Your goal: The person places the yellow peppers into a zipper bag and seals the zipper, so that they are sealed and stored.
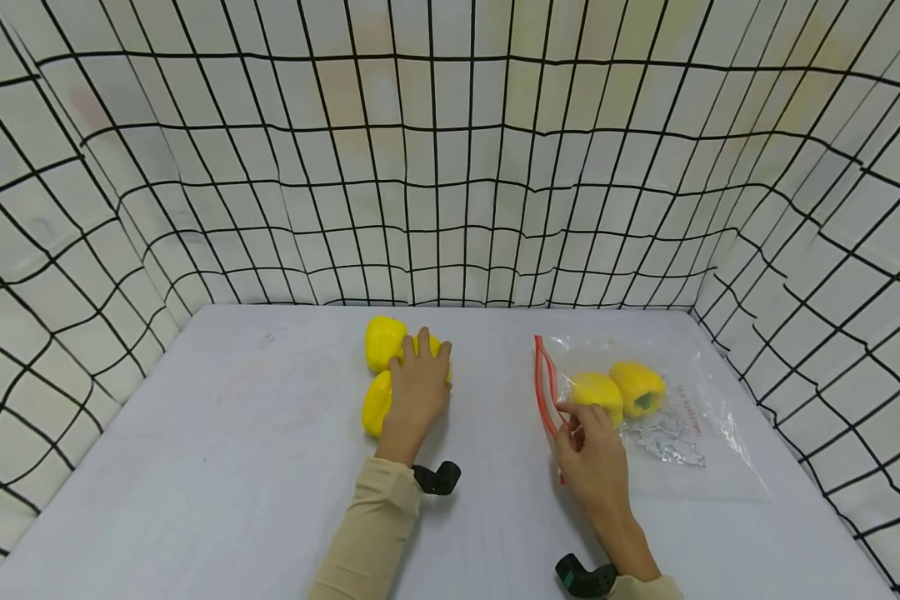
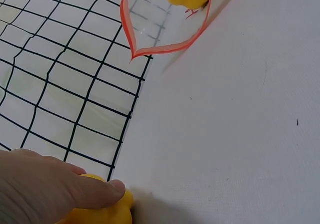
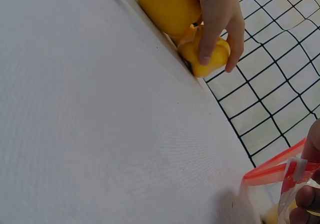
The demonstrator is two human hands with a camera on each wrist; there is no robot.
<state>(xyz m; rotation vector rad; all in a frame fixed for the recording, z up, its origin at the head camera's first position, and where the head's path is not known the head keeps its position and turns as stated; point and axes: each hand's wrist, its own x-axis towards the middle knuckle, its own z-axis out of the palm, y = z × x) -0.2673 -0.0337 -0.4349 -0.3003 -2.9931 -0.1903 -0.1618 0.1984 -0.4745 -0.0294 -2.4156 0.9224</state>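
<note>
In the head view my left hand point(image 1: 417, 390) grips a yellow bell pepper point(image 3: 218, 56) from above, thumb on one side and fingers on the other. Two more yellow peppers lie close by: one behind point(image 1: 384, 343), one to the left point(image 1: 377, 404) and partly covered by the hand. On the right, a clear zip bag point(image 1: 720, 471) lies with its red-edged mouth point(image 1: 540, 379) facing left and parted. My right hand point(image 1: 596, 467) pinches the near edge of that mouth. Inside the bag are two yellow peppers, one nearer the mouth point(image 1: 596, 390) and one deeper point(image 1: 637, 388).
A white-covered table point(image 1: 217, 450) bears everything. Black-grid netting over white sheeting point(image 1: 450, 208) rises along the back and both sides. A crumpled silvery patch point(image 1: 667, 437) and red lettering show on the bag. Each wrist carries a small black device, such as the left one point(image 1: 437, 478).
</note>
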